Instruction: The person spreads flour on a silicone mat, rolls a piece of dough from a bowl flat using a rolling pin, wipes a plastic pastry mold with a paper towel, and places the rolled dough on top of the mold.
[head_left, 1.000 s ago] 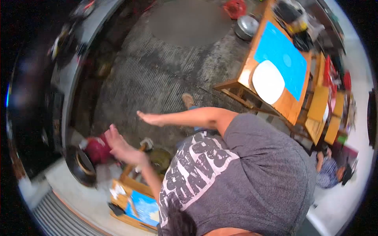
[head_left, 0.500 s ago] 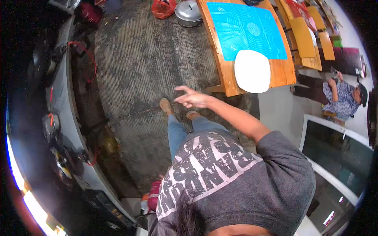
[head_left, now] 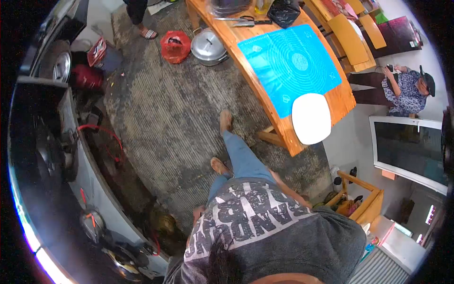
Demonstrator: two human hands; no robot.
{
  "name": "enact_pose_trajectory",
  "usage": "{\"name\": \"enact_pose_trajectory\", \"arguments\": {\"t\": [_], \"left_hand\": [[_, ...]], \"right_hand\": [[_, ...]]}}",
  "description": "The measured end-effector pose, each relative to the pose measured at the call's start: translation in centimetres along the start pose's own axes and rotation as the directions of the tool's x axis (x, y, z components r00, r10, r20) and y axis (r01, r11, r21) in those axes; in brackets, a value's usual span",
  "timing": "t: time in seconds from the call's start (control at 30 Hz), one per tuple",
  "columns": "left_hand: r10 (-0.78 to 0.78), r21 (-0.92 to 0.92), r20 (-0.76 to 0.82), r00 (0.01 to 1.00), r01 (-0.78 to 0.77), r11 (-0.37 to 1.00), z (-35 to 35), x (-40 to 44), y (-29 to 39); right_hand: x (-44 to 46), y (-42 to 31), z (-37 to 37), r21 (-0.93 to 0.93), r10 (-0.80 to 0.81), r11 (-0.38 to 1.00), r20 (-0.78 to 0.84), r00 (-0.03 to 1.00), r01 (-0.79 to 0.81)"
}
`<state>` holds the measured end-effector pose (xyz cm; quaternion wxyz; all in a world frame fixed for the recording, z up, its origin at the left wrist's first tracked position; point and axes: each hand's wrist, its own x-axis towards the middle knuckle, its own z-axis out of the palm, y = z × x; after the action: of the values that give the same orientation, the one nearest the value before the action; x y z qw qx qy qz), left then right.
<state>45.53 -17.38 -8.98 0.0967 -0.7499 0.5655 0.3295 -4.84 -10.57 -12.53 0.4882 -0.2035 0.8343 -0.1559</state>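
Observation:
My right forearm hangs down beside my thigh, with my right hand (head_left: pixel 276 178) partly hidden against the leg of my jeans. Only a small part of my left hand (head_left: pixel 198 214) shows, at the left edge of my shirt. The fingers of both hands are too hidden to make out, and nothing is visibly held. Ahead to the right stands a wooden table (head_left: pixel 344 105), apart from my hands. On it lie a blue mat (head_left: pixel 283 71) with printed circles and a white rounded board or tray (head_left: pixel 311 119) overlapping the mat's near edge.
Knives (head_left: pixel 250 23) and a black plastic bag (head_left: pixel 283 13) lie at the table's far end. A lidded metal pot (head_left: pixel 208 46) and red bag (head_left: pixel 175 46) sit on the floor. A stove counter (head_left: pixel 101 189) runs along the left. Another person (head_left: pixel 409 90) stands at right.
My right arm, stretched out in front before, has dropped to my side. My feet have moved in a step, and the view has shifted, showing more of the table's far end.

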Motion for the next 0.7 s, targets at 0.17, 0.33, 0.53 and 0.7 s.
{"name": "enact_pose_trajectory", "arguments": {"t": [0.17, 0.33, 0.53, 0.7], "left_hand": [[0.253, -0.053, -0.214, 0.943, -0.27, 0.961, -8.3, 11.1, 5.5], [0.304, -0.286, -0.488, 0.818, -0.479, 0.83, -19.3, 17.9, 17.9], [0.561, -0.252, -0.695, 0.45, -0.883, 0.396, -39.4, 12.6, 41.3], [0.711, 0.227, -0.702, -0.042, -0.959, 0.167, -49.6, 4.8, 52.7]], "right_hand": [[4.2, -4.4, -1.9, -0.204, -0.374, 0.918, -0.162, 0.913, 0.34], [-2.6, -21.1, -5.8, -0.174, -0.792, 0.605, -0.032, 0.61, 0.777], [-14.8, -43.8, -17.2, -0.221, -0.793, 0.602, -0.274, 0.544, 0.767], [-19.5, -51.2, -25.4, -0.296, -0.836, 0.406, -0.502, 0.221, 0.865]]}}
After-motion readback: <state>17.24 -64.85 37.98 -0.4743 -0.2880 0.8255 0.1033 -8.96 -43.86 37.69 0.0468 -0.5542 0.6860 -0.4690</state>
